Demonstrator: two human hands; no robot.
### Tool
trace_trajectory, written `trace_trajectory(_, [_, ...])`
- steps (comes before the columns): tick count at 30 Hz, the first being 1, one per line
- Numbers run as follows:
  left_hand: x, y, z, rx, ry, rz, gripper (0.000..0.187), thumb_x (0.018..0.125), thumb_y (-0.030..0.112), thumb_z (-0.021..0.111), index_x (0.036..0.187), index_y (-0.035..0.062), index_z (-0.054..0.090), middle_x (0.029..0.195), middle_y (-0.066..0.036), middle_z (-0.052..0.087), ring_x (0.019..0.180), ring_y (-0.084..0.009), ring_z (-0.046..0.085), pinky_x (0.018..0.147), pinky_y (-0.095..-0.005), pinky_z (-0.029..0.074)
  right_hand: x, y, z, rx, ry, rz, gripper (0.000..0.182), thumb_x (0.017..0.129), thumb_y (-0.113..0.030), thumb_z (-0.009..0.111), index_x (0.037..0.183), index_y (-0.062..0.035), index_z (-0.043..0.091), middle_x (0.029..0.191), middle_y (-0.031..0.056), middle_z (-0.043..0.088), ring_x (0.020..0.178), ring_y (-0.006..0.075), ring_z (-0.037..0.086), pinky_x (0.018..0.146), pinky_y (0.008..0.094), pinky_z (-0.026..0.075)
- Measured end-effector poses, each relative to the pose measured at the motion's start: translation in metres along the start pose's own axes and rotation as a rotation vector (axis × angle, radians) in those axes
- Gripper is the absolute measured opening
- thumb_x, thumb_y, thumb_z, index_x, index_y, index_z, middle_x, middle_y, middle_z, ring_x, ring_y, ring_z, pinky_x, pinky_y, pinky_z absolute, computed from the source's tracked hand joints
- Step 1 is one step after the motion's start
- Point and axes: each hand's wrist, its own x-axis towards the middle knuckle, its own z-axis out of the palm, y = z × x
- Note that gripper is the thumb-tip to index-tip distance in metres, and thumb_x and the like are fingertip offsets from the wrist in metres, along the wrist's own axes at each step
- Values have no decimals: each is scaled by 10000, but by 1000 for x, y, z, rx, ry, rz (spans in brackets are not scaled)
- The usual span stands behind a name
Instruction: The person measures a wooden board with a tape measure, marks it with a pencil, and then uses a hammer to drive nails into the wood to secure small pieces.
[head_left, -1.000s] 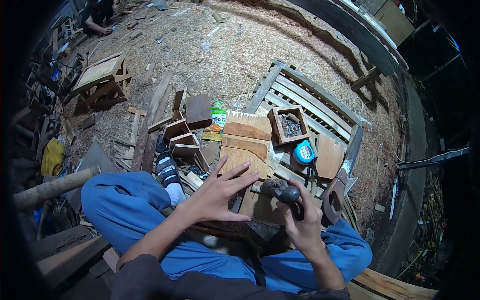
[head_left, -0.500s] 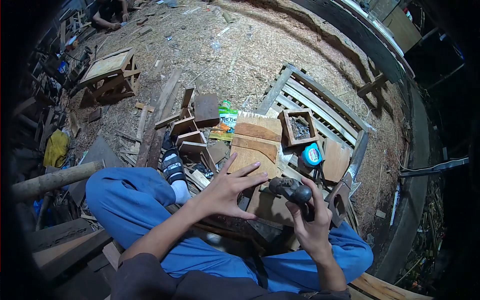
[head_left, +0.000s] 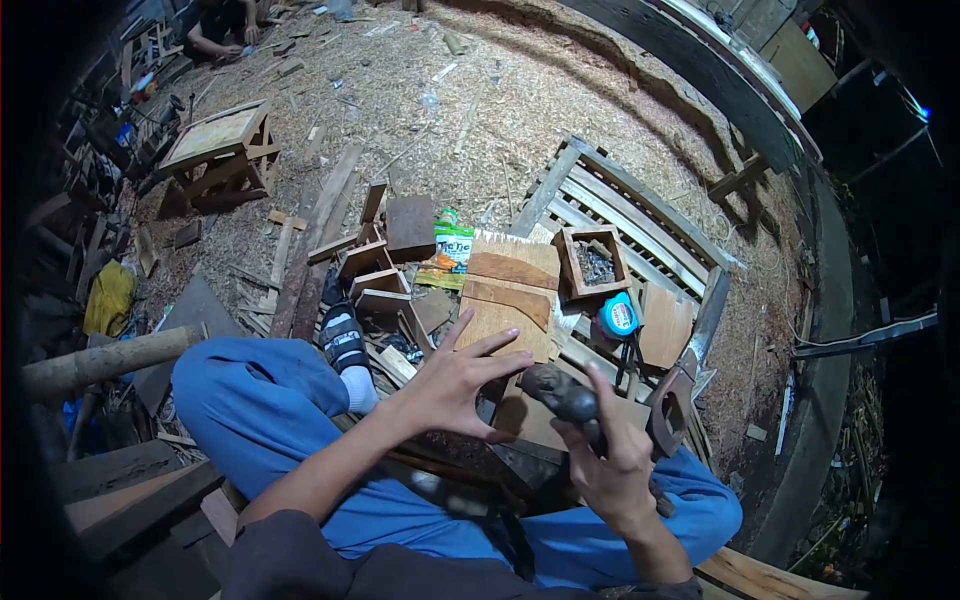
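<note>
My right hand (head_left: 615, 468) is wrapped round the handle of a hammer (head_left: 562, 392), whose dark metal head points up and to the left. Just left of that head, my left hand (head_left: 450, 385) is spread, thumb apart from the fingers, with nothing visible between them. Its fingertips overlap the lower edge of a light wooden board (head_left: 500, 318) with darker curved pieces on it. Below the hammer head lies another flat wooden piece (head_left: 535, 425), partly hidden by my hands.
A wooden box of nails (head_left: 592, 262) and a turquoise tape measure (head_left: 618, 316) rest on a slatted frame (head_left: 560, 180). A handsaw (head_left: 672, 405) lies at right. Small wooden boxes (head_left: 378, 278) and a green packet (head_left: 452, 250) stand left. Another person (head_left: 215, 30) crouches far left.
The hammer has moved a little left and down, its head turning toward my left hand. My left hand keeps nearly the same place and spread.
</note>
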Motion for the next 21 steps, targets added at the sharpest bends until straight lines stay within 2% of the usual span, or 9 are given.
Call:
trace_trajectory(4, [-2, 3, 2, -2, 4, -5, 1044, 688, 617, 859, 1563, 154, 530, 1500, -79, 633, 1533, -258, 440, 1295, -675, 75, -3, -3, -8, 23, 190, -128, 725, 884, -47, 814, 1526, 51, 490, 1164, 209, 760, 965, 349, 780, 803, 384, 612])
trace_trajectory(6, [0, 4, 1, 4, 25, 3, 1035, 678, 618, 865, 1542, 143, 548, 1465, -71, 658, 1524, -255, 451, 1300, -674, 71, -5, 2, 0, -64, 113, -119, 721, 859, -24, 810, 1511, 50, 510, 1082, 180, 776, 935, 349, 782, 782, 374, 614])
trace_trajectory(8, [-2, 5, 2, 13, 42, 7, 1027, 669, 618, 872, 1520, 132, 565, 1430, -64, 683, 1515, -252, 462, 1305, -673, 68, -1, 12, 12, -82, -18, -84, 713, 882, -88, 858, 1494, 49, 519, 1009, 231, 758, 833, 329, 788, 700, 390, 599])
trace_trajectory(12, [-1, 4, 3, 0, 54, 13, 1028, 655, 618, 882, 1507, 130, 579, 1441, -64, 674, 1509, -253, 470, 1303, -675, 85, -5, 1, 0, -69, 94, -139, 726, 877, -82, 860, 1502, 46, 512, 1006, 227, 759, 841, 330, 789, 706, 386, 600])
trace_trajectory(14, [-1, 3, 2, -31, 19, 3, 1065, 681, 624, 866, 1566, 143, 523, 1485, -93, 639, 1526, -265, 448, 1295, -677, 57, -10, -2, -3, -66, 191, -148, 736, 878, -71, 853, 1516, 36, 503, 1015, 232, 760, 844, 335, 788, 709, 390, 598])
trace_trajectory(16, [-1, 3, 2, -23, 22, 8, 1067, 679, 625, 867, 1566, 141, 523, 1486, -89, 639, 1527, -264, 447, 1294, -678, 58, -4, 0, 1, -66, 164, -155, 731, 885, -67, 844, 1517, 46, 496, 1004, 243, 754, 848, 329, 785, 703, 380, 597])
trace_trajectory(18, [-2, 4, 4, -21, 29, 15, 1070, 677, 626, 868, 1565, 139, 523, 1487, -86, 639, 1528, -263, 446, 1294, -678, 58, 3, 7, 12, -42, 15, -125, 704, 898, -60, 830, 1501, 77, 494, 995, 256, 745, 864, 313, 784, 715, 364, 604])
trace_trajectory(19, [-1, 2, 4, -19, 26, 9, 1070, 675, 631, 866, 1564, 141, 525, 1488, -81, 640, 1528, -264, 446, 1294, -677, 59, 0, 0, 5, -47, 7, -56, 695, 863, 13, 794, 1496, 71, 513, 1032, 228, 755, 853, 368, 771, 748, 389, 604])
trace_trajectory(21, [-4, 5, 7, -35, 21, -15, 1070, 674, 637, 864, 1562, 144, 527, 1489, -75, 640, 1528, -265, 446, 1294, -677, 59, -4, 1, 2, -13, 96, -84, 701, 866, 12, 794, 1503, 68, 508, 1039, 227, 755, 865, 361, 771, 750, 384, 603])
